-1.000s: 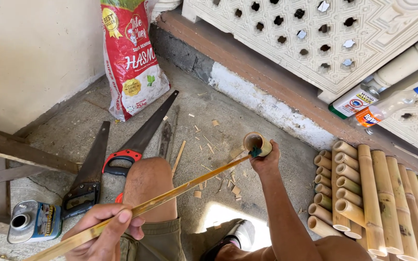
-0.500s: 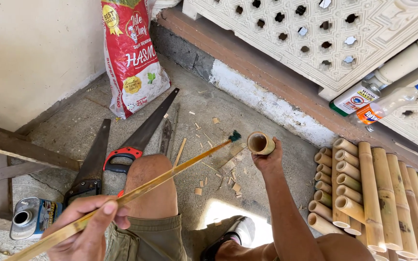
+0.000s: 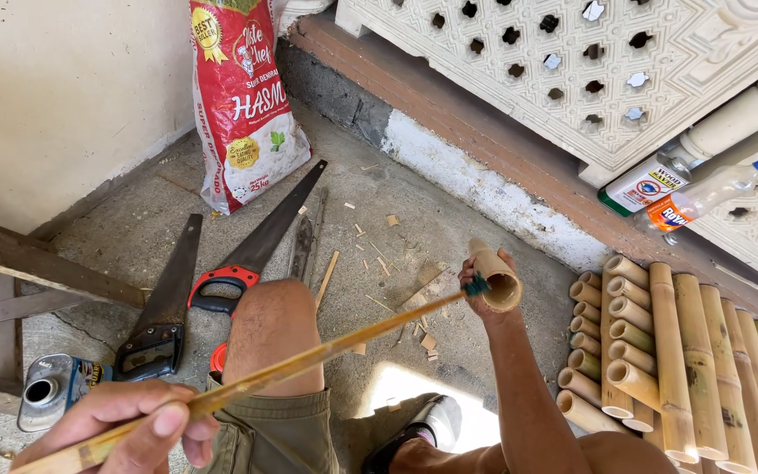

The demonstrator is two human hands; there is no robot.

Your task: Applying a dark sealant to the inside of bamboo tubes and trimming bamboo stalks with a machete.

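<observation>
Head view, read from left to right with our bent knee [image 3: 274,338] as the landmark: left of the knee and low in the picture, our left hand [image 3: 129,426] has its grip closed around the near end of a long bamboo stick [image 3: 309,358], thumb pressed on top. Farther left of the knee a metal can [image 3: 50,391] lies on the concrete floor [image 3: 414,228], and two handsaws [image 3: 221,272] rest just beyond the knee, blades pointing away toward a red sack [image 3: 243,96] leaning on the wall. The stick's long axis runs across the knee, rising from lower left to upper right, and its dark brush tip [image 3: 475,285] points right, touching the rim of a short bamboo tube [image 3: 495,276]. Right of the knee, our right hand [image 3: 484,294] grips that tube from below, its open mouth tilted toward us. We judge the brushing to be at the tube's mouth only; whether its inside is coated we cannot tell. Far right of the knee a stack of cut bamboo pieces [image 3: 660,351] lies on the floor, none visibly treated, so much seems left. Two bottles [image 3: 686,189] lie on the ledge beyond the stack.
</observation>
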